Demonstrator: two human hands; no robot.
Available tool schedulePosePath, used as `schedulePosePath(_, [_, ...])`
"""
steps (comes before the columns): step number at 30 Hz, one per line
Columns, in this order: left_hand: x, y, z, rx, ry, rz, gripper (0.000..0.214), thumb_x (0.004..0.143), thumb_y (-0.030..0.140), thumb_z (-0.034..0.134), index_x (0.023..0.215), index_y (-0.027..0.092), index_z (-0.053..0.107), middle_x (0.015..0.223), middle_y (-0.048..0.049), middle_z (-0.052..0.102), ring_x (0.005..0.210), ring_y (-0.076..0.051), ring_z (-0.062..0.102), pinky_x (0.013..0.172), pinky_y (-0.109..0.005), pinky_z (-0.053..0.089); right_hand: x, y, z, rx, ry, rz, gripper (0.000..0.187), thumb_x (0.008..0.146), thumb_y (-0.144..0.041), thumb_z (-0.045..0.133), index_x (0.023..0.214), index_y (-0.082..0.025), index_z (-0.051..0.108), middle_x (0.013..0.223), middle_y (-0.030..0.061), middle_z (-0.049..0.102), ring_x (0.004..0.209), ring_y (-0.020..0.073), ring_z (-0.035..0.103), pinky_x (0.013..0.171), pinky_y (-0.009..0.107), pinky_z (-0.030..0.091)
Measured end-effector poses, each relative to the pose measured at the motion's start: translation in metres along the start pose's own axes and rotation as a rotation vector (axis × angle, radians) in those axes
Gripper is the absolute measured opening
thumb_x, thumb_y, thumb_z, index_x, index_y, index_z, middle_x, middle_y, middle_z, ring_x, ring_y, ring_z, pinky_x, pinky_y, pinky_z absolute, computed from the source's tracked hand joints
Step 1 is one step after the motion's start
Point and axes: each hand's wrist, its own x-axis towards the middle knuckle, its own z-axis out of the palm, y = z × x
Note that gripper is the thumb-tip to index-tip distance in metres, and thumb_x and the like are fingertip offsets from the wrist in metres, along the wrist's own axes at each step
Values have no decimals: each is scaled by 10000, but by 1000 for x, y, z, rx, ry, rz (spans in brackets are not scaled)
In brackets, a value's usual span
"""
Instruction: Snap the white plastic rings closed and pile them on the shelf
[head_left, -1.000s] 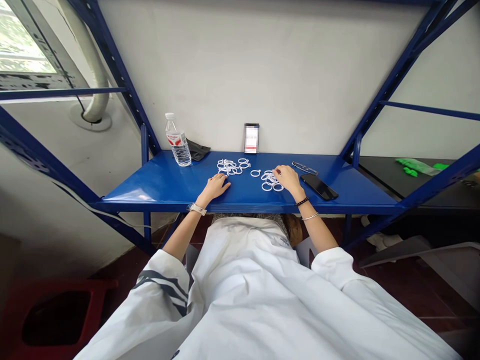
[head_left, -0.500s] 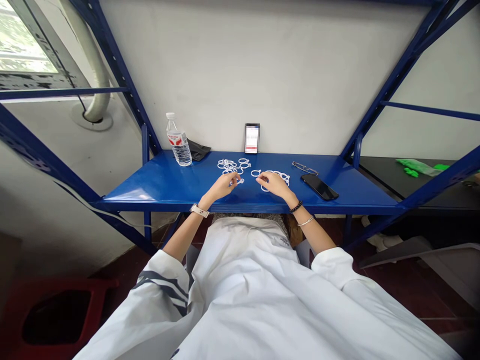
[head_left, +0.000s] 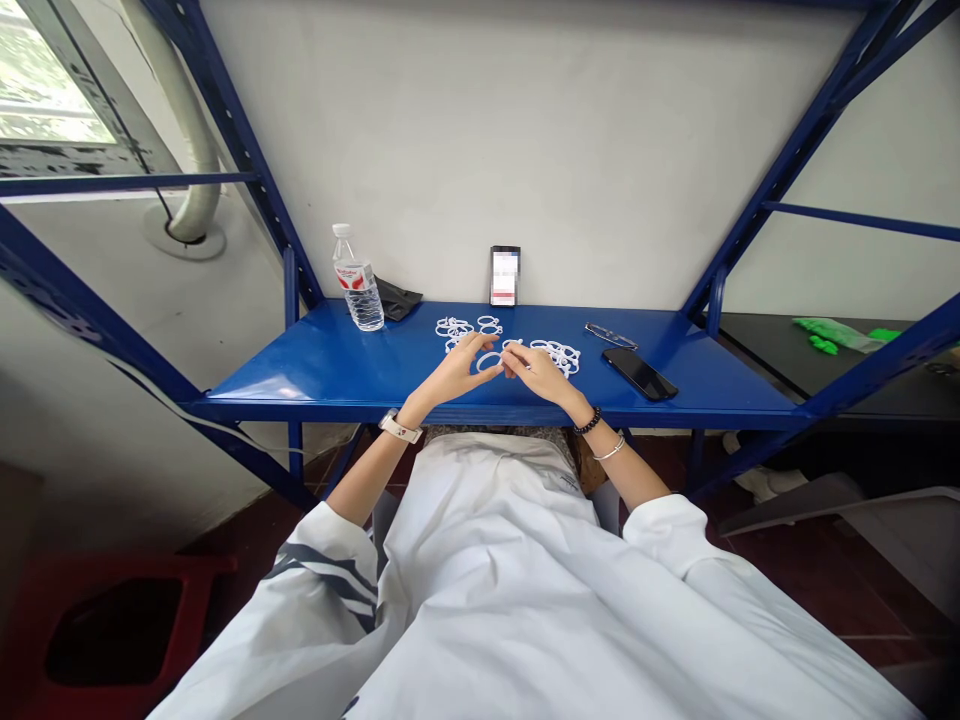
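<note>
A thin white plastic ring (head_left: 489,362), which looks like a curtain ring, is held between my two hands above the front of the blue table (head_left: 360,370). My left hand (head_left: 454,375) curves around it, its thumb against the ring's lower right side. The fingertips of my right hand (head_left: 546,374) are pinched at the ring's right end, partly hiding it. Behind my left hand lies a loose group of similar white rings (head_left: 454,327). Another pile of white rings (head_left: 562,355) sits just beyond my right hand.
A water bottle (head_left: 358,290) and a black pouch (head_left: 399,299) stand at the back left. An upright phone (head_left: 505,277) leans on the wall. To the right lie glasses (head_left: 611,336) and a black phone (head_left: 640,374). Blue frame posts flank the table.
My hands have come together: the left moved right with the ring, and the right moved left to meet it. My left fingers have spread wider around the ring.
</note>
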Motion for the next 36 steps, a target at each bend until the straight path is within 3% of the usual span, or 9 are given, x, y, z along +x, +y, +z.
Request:
schedulePosePath(3, [0,4,-4,-58,-92,-26,416,970,495,526,1212,177,643,1095,-87,707,945,-204,654,812,-297,526,-1,-4,-3,3,20,-11,440,1033,-533,346,767,-229,518,746,24,658,729,178,615,773,287,458])
schedulePosePath(6, [0,8,-6,-57,-83,-4,446,963,560,506,1045,167,701,864,-39,693,740,-152,592,711,-268,490,-2,-6,-4,-8,43,-23,457,1032,-520,354,722,-225,513,713,22,645,695,171,601,747,280,450])
schedulePosePath(16, [1,12,-3,-60,17,3,438,916,563,565,868,151,704,669,4,576,606,-110,467,600,-244,405,-3,-10,-1,-137,165,-13,394,996,-416,419,667,-215,500,642,15,599,617,156,528,650,275,359])
schedulePosePath(19, [1,10,-5,-128,-48,-51,457,925,574,543,916,148,711,722,-13,641,627,-124,536,615,-249,443,-2,-11,6,-137,171,28,396,1003,-417,406,691,-211,535,643,12,602,611,153,527,647,273,359])
schedulePosePath(23, [2,-1,0,-173,-189,-134,518,967,591,456,1046,147,710,855,-55,727,729,-175,656,693,-277,516,2,-2,3,-121,78,97,410,1009,-397,416,693,-198,586,635,10,626,617,151,562,671,263,386])
schedulePosePath(28, [0,-22,15,33,-165,-158,510,988,545,444,1177,145,699,1159,-129,728,967,-249,689,844,-339,543,5,34,-25,-358,96,312,399,1011,-378,435,726,-196,646,728,49,709,703,178,621,633,269,341])
schedulePosePath(32, [-2,-40,24,134,-216,-131,433,992,465,458,1156,155,713,1185,-136,709,1064,-278,673,946,-385,537,-1,63,-52,-599,72,463,399,1013,-416,437,785,-203,686,832,92,743,768,218,645,606,287,300])
schedulePosePath(36, [15,-59,36,244,-215,-119,392,993,384,459,1184,141,700,1259,-154,676,1197,-292,623,1059,-411,497,-5,72,-67,-649,81,510,396,1018,-403,421,824,-201,701,849,103,747,795,225,652,621,284,304])
